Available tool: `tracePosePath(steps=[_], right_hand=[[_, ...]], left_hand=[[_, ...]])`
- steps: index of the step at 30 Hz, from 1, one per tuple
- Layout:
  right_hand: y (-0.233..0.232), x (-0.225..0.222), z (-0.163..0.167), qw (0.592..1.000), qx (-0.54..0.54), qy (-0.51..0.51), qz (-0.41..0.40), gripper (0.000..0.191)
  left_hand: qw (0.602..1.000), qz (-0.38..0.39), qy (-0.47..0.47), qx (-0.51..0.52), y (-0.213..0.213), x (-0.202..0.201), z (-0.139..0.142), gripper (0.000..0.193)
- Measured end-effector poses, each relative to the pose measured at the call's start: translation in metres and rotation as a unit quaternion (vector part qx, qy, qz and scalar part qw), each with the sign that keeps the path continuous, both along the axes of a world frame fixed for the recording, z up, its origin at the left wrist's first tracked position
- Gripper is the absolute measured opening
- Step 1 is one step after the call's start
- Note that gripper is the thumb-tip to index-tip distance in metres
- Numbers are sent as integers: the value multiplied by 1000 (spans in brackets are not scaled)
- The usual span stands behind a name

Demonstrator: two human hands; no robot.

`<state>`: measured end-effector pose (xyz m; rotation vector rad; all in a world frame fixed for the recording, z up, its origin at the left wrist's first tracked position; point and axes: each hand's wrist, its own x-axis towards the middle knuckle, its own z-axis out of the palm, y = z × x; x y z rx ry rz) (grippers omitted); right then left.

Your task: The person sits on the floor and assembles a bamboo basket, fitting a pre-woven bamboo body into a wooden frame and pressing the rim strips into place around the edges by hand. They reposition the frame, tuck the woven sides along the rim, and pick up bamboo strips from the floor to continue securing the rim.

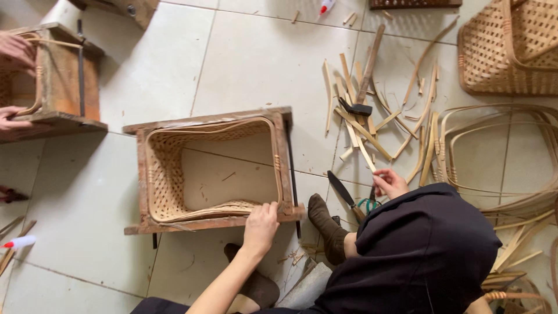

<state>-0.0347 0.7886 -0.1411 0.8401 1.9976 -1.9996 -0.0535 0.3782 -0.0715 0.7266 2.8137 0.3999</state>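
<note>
A wooden box frame (pixel 212 120) stands on the tiled floor with a woven bamboo basket wall (pixel 165 174) fitted inside it. My left hand (pixel 260 225) lies over the frame's near rail, fingers curled on its top edge. My right hand (pixel 388 183) reaches past my dark-clothed knee to the floor, fingers bent beside a thin bamboo strip (pixel 366 154); whether it holds the strip is unclear. Just left of that hand lie a dark-bladed knife (pixel 342 193) and green-handled scissors (pixel 367 204).
A hammer (pixel 365 78) lies among scattered bamboo strips (pixel 349 125). A finished woven basket (pixel 511 52) and bent bamboo hoops (pixel 494 145) are at the right. At top left, another person's hands (pixel 14 52) work on a second wooden frame (pixel 64 81).
</note>
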Motion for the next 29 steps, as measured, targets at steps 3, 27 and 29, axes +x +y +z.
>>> tracePosePath(steps=[3, 27, 29], right_hand=[[-2, 35, -2, 999, -35, -5, -41, 27], [-103, -121, 344, 780, 241, 557, 151, 24], [-148, -152, 356, 796, 160, 562, 156, 25]], left_hand=[[996, -71, 36, -29, -17, 31, -9, 49], [964, 207, -38, 165, 77, 36, -17, 69], [946, 218, -5, 241, 64, 29, -13, 77]])
